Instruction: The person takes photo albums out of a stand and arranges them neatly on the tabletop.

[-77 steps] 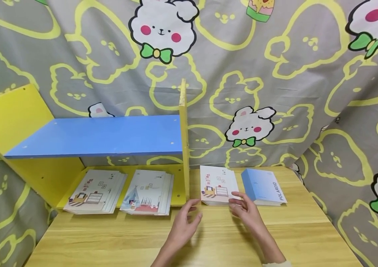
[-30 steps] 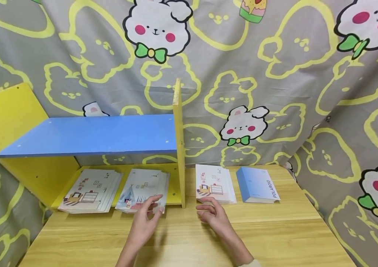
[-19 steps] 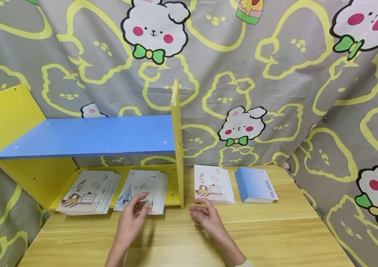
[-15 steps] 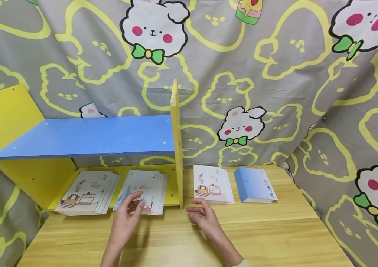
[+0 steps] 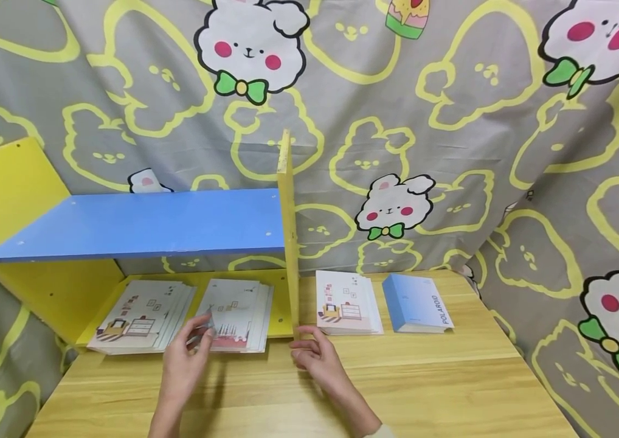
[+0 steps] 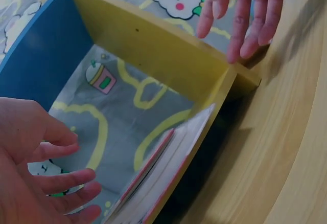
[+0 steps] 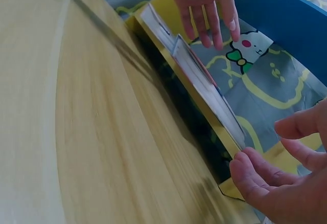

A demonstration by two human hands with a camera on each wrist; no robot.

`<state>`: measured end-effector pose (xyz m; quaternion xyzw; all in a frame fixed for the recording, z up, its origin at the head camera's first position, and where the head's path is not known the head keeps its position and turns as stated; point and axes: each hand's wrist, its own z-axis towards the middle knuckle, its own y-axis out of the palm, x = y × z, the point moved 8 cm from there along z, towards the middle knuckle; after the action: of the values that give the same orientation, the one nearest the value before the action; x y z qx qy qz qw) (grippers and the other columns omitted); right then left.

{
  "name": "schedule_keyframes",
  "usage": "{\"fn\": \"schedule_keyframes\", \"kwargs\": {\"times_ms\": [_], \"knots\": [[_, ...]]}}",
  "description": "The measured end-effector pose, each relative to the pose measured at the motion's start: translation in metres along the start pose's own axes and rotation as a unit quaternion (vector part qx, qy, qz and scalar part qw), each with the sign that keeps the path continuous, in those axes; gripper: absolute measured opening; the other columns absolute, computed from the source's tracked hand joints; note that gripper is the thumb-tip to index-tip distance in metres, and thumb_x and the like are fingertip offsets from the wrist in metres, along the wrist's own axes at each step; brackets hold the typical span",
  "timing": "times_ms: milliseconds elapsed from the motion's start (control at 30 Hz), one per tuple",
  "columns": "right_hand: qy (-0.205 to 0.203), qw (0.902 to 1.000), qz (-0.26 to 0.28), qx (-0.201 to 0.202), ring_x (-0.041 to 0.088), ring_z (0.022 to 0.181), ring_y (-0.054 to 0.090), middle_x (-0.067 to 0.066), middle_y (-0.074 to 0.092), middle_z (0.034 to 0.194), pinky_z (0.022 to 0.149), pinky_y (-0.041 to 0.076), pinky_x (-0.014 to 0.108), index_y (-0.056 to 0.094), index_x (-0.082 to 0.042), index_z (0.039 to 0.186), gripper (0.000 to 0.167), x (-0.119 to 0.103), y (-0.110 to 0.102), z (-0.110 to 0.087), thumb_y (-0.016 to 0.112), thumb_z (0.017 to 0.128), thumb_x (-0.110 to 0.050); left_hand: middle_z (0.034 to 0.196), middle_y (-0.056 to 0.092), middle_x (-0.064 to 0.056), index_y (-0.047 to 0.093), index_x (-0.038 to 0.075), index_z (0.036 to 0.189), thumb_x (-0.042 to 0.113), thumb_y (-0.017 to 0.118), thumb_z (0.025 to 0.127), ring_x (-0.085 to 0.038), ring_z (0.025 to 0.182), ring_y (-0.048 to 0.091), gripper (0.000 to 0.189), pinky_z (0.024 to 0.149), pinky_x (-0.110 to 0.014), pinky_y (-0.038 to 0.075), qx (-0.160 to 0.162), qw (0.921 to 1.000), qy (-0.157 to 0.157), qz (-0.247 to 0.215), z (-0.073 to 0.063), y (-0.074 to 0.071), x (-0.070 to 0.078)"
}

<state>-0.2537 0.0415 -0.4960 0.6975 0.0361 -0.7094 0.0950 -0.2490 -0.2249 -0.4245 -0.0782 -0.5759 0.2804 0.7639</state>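
My left hand (image 5: pixel 185 359), fingers loosely bent and holding nothing, hovers in front of the tent-picture stack of thin white books (image 5: pixel 233 316). In the head view it overlaps that stack's lower left corner. My right hand (image 5: pixel 320 365) is also empty, its fingertips close to the foot of the shelf's yellow right panel (image 5: pixel 289 243). Another stack of white books (image 5: pixel 137 316) with a room drawing lies left of the tent stack; both sit on the yellow bottom board (image 5: pixel 281 304). In the left wrist view the books (image 6: pixel 168 157) show edge-on, with the left hand's fingers spread beside them.
Right of the shelf, on the wooden table (image 5: pixel 424 389), lie a third white book stack (image 5: pixel 345 304) and a thick blue book (image 5: pixel 416 304) marked POLAROID. A blue shelf board (image 5: pixel 151 222) spans above the left stacks. A patterned curtain (image 5: pixel 452 152) hangs behind.
Both hands have moved left: the right one from the third stack to the shelf's right panel, the left one from that panel to the tent stack. The books stay put; the head view has shifted slightly.
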Motion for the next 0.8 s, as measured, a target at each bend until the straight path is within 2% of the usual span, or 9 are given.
{"fn": "schedule_keyframes", "kwargs": {"times_ms": [267,367,533,733,800], "knots": [[-0.007,0.9999,0.010,-0.008,0.042,0.108,0.066,0.027,0.065,0.123,0.091,0.058,0.051,0.052,-0.001,0.138,0.043,0.000,0.011,0.003,0.064,0.097,-0.003,0.124,0.067,-0.021,0.066,0.000,0.127,0.000,0.065,0.098,0.002,0.100,0.057,0.030,0.086,-0.002,0.045,0.028,0.9995,0.000,0.016,0.005,-0.012,-0.008],[-0.006,0.9999,0.012,-0.010,0.042,0.108,0.066,0.026,0.065,0.123,0.091,0.058,0.052,0.052,-0.001,0.138,0.043,0.002,0.015,0.004,0.063,0.097,-0.002,0.126,0.068,-0.020,0.067,0.000,0.127,0.001,0.065,0.098,0.002,0.101,0.057,0.029,0.085,-0.002,0.045,0.036,0.9990,-0.005,0.025,0.008,-0.018,-0.011],[-0.004,0.9999,0.010,-0.009,0.041,0.108,0.066,0.026,0.065,0.122,0.091,0.059,0.051,0.051,-0.001,0.139,0.045,0.005,0.020,0.005,0.064,0.096,-0.002,0.127,0.067,-0.021,0.066,0.000,0.127,0.004,0.064,0.099,-0.008,0.103,0.062,0.028,0.081,-0.001,0.044,0.033,0.9984,-0.014,0.045,0.014,-0.028,-0.017],[0.002,0.9999,0.007,-0.012,0.043,0.109,0.065,0.027,0.065,0.123,0.092,0.058,0.051,0.052,-0.001,0.138,0.044,0.005,0.026,0.007,0.064,0.096,-0.004,0.132,0.062,-0.027,0.062,-0.002,0.131,0.008,0.061,0.102,-0.039,0.113,0.064,0.031,0.080,-0.004,0.045,0.001,0.9968,-0.043,0.068,0.018,-0.035,-0.029],[0.006,0.9999,0.009,-0.011,0.043,0.110,0.065,0.028,0.065,0.123,0.093,0.058,0.052,0.052,-0.002,0.139,0.044,0.006,0.028,0.007,0.064,0.096,-0.004,0.134,0.059,-0.029,0.060,-0.003,0.133,0.008,0.061,0.102,-0.044,0.116,0.063,0.033,0.079,-0.006,0.046,-0.015,0.9958,-0.050,0.075,0.018,-0.035,-0.033]]}}
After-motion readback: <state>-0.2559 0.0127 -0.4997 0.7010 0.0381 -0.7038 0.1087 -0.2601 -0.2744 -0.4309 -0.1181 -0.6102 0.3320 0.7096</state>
